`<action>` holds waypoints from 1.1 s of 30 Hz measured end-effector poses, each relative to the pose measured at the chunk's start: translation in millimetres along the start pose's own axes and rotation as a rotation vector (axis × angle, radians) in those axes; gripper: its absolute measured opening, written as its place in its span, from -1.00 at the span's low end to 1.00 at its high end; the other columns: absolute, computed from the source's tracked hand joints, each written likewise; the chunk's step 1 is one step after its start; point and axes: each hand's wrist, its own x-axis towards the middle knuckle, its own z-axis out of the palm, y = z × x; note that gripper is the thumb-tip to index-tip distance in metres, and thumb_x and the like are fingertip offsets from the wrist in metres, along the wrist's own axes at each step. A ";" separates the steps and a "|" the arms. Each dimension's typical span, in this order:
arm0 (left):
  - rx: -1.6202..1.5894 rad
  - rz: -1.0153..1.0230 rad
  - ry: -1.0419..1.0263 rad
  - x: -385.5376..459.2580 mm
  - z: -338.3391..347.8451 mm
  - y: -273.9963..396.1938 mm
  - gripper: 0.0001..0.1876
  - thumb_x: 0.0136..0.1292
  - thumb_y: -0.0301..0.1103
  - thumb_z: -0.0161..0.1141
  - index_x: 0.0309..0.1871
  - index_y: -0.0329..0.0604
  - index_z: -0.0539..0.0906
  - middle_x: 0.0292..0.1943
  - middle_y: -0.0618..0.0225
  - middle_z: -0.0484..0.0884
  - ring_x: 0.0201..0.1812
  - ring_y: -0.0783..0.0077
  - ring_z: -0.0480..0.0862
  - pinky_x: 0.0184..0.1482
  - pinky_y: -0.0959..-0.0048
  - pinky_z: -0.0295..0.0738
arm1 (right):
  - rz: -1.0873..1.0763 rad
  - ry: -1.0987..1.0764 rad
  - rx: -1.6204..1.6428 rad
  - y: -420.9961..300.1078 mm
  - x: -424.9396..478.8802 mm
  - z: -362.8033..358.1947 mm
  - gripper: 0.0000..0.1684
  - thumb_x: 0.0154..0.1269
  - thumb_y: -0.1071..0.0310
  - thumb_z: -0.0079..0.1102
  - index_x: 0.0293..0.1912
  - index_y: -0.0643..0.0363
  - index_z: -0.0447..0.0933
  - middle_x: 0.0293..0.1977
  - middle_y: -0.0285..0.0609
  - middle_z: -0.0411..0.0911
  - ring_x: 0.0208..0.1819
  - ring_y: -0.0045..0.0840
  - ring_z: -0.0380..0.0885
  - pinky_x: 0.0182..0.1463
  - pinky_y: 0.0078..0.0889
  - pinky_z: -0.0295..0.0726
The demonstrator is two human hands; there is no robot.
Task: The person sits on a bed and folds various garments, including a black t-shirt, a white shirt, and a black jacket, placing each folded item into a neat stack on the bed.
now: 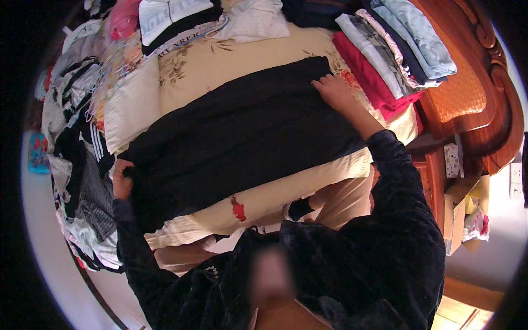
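Note:
A long black cloth garment [243, 128] lies spread flat across the bed in front of me, over a cream floral bedsheet [185, 90]. At its left end, my left hand [123, 179] is on the edge with the fingers bent; whether they pinch the cloth is unclear. My right hand [335, 91] rests at the upper right end of the garment, fingertips on the fabric near its edge. Folds and wrinkles run along the cloth. Its exact kind cannot be told.
Folded clothes [387, 53] are stacked at the upper right by the carved wooden headboard [462, 78]. More folded clothes [177, 20] and a white garment [255, 20] lie along the far side. A white pillow [134, 103] and a loose heap of clothes [93, 194] are at left.

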 end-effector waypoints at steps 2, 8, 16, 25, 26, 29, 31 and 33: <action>0.015 -0.011 -0.062 -6.1 -4.5 -5.3 -0.71 -0.20 -0.74 0.01 -0.35 -0.23 0.48 -0.28 0.19 0.45 -0.18 0.17 0.47 -0.05 0.46 0.35 | 0.055 -0.125 0.017 9.4 -5.0 -3.7 -0.72 0.13 0.38 0.02 -0.12 0.06 0.50 -0.37 -0.16 0.49 -0.23 -0.32 0.48 -0.19 -0.24 0.46; 0.393 -0.012 0.049 -0.9 -13.5 108.7 -0.58 -0.09 -0.66 0.09 -0.06 -0.22 0.45 0.07 0.07 0.41 0.15 0.05 0.37 0.21 0.29 0.22 | 0.246 0.091 0.222 -62.1 61.0 -66.9 -0.46 -0.01 0.02 0.29 -0.05 0.07 0.50 -0.17 -0.02 0.47 -0.11 -0.18 0.47 -0.12 -0.13 0.48; 0.625 0.002 0.063 53.4 97.9 130.1 -0.39 0.17 -0.25 0.16 0.31 -0.02 0.27 0.30 0.19 0.24 0.30 0.08 0.22 0.29 0.03 0.02 | 0.167 0.298 0.342 -166.3 127.0 19.7 -0.42 0.18 -0.12 0.03 0.09 -0.01 0.42 0.09 -0.13 0.33 0.15 -0.29 0.28 0.06 -0.08 0.30; 0.698 -0.156 -0.013 32.6 116.3 109.1 -0.29 -0.05 -0.25 0.30 0.26 0.09 0.32 0.22 0.12 0.32 0.17 0.02 0.34 0.09 0.07 0.28 | 0.543 -0.114 0.130 42.7 -1.9 43.3 -0.33 0.31 -0.11 -0.15 0.26 0.11 0.20 0.25 0.03 0.20 0.27 -0.19 0.22 0.23 -0.07 0.27; 0.673 -0.220 -0.037 31.0 109.8 113.7 -0.29 -0.05 -0.23 0.31 0.26 0.11 0.32 0.22 0.15 0.32 0.18 0.04 0.33 0.11 0.04 0.26 | 0.583 -0.220 0.162 30.4 11.8 19.4 -0.31 0.31 -0.12 -0.14 0.27 0.11 0.17 0.26 0.04 0.18 0.28 -0.19 0.20 0.25 -0.10 0.25; 0.635 -0.099 0.047 29.3 105.6 157.4 -0.29 0.02 -0.15 0.28 0.29 0.19 0.28 0.25 0.26 0.30 0.26 0.15 0.28 0.17 -0.06 0.17 | 0.369 0.177 0.001 -1.7 19.0 28.5 -0.39 0.32 -0.04 -0.08 0.28 -0.02 0.20 0.30 -0.12 0.14 0.32 -0.25 0.12 0.24 0.02 0.16; 0.591 -0.061 0.061 7.2 94.0 173.9 -0.32 0.06 -0.13 0.25 0.30 0.20 0.28 0.27 0.27 0.28 0.30 0.17 0.24 0.20 -0.08 0.13 | 0.136 0.156 0.103 -66.2 34.1 -10.1 -0.40 0.32 -0.05 -0.09 0.28 -0.07 0.20 0.32 -0.16 0.10 0.32 -0.28 0.13 0.23 0.02 0.17; 0.565 -0.095 0.043 -6.3 86.2 185.3 -0.34 0.08 -0.14 0.24 0.29 0.14 0.29 0.26 0.24 0.28 0.31 0.15 0.23 0.22 -0.07 0.11 | 0.258 0.055 0.115 -61.7 13.8 18.2 -0.39 0.34 -0.12 -0.20 0.29 -0.11 0.19 0.33 -0.19 0.10 0.33 -0.32 0.12 0.26 0.03 0.12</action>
